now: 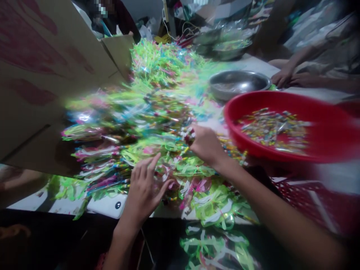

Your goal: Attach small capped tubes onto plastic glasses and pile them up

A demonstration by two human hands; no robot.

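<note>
A big heap of neon green, pink and blue plastic toy pieces in clear wrappers (pixel 146 112) covers the table. My left hand (pixel 144 187) hovers at the heap's near edge with fingers spread apart, touching a pink piece (pixel 165 174). Farther in, my right hand (pixel 205 144) is closed in a pinch on small colourful pieces (pixel 189 135) at the middle of the heap. Motion blur smears much of the pile.
A red basin (pixel 281 101) with small colourful bits sits at the right, a metal bowl (pixel 239 82) behind it. Another person's hands (pixel 289 77) rest at the far right. Cardboard (pixel 42 75) stands at the left. A white phone (pixel 109 205) lies at the near edge.
</note>
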